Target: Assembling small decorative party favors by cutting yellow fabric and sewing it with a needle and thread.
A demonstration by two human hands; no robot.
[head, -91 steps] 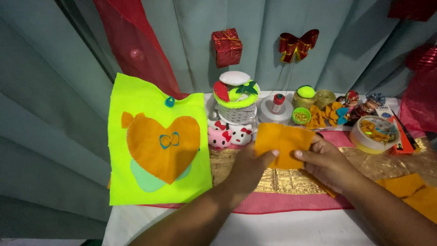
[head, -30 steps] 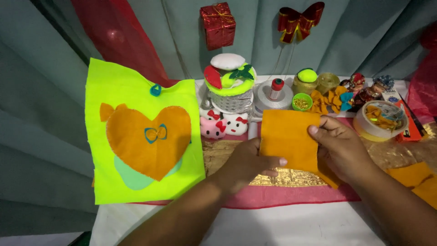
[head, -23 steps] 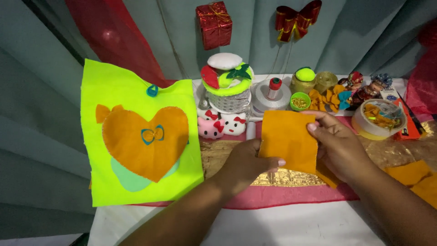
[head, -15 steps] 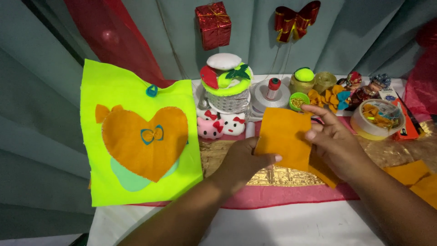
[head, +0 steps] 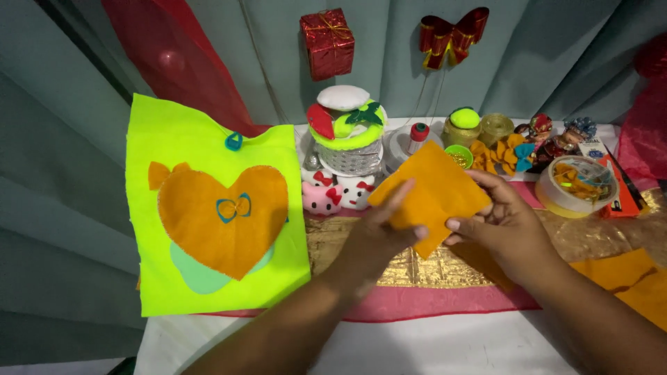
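Both my hands hold one folded piece of orange felt (head: 432, 191) above a gold and red cloth (head: 417, 278). My left hand (head: 379, 232) grips its lower left edge, with the thumb on the front. My right hand (head: 504, 226) pinches its right side, fingers spread behind it. The felt is tilted like a diamond. To the left a neon yellow-green cloth sheet (head: 215, 208) with an orange heart (head: 219, 219) sewn on it stands against the curtain.
Behind the felt stand a white basket with a felt top (head: 347, 135), a pink and white cat-face box (head: 333, 194), a small jar (head: 462, 125), ribbon bows (head: 500, 153) and a tape roll (head: 573, 184). More orange felt (head: 625, 274) lies at the right. A red gift box (head: 326, 42) hangs above.
The orange felt has turned from square-on to a diamond tilt and shifted slightly up between my hands. The view also drifted a little.
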